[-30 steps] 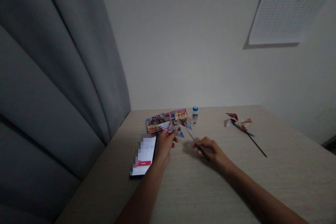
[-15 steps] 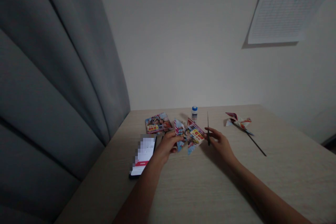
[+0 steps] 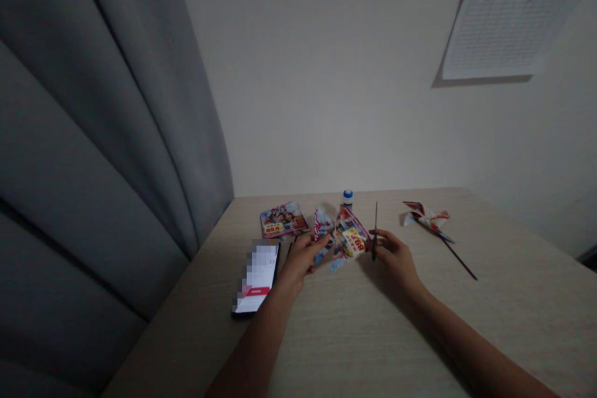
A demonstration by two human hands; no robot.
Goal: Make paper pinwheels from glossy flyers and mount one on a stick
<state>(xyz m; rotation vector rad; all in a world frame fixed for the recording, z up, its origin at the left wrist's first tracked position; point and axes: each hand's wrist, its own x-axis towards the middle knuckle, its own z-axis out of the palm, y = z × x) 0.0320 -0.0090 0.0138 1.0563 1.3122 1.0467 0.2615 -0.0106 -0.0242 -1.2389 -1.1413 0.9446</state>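
Note:
A printed paper sheet [image 3: 349, 241], cut in from its edges into pointed flaps, is held a little above the table. My left hand [image 3: 301, 260] pinches its left side between thumb and fingers. At its right corner, my right hand [image 3: 395, 256] has its fingers closed round a thin dark pointed tool [image 3: 374, 236], seen edge-on with its tip upward. Whether the tool is a pair of scissors cannot be made out. The right fingertips seem to touch the paper's corner too. A white bottle with a blue cap [image 3: 347, 198] stands behind the sheet, its lower part hidden.
Another printed paper piece [image 3: 282, 219] lies at the back left. A phone with a lit screen [image 3: 256, 280] rests beside my left forearm. On the right lies a paper pinwheel [image 3: 431, 219] on a dark stick. Grey curtain [image 3: 116, 106] borders the table's left side.
The sheet has tilted and opened more toward me, covering more of the bottle. My right hand and the dark tool have shifted slightly right. My left hand keeps its pinch.

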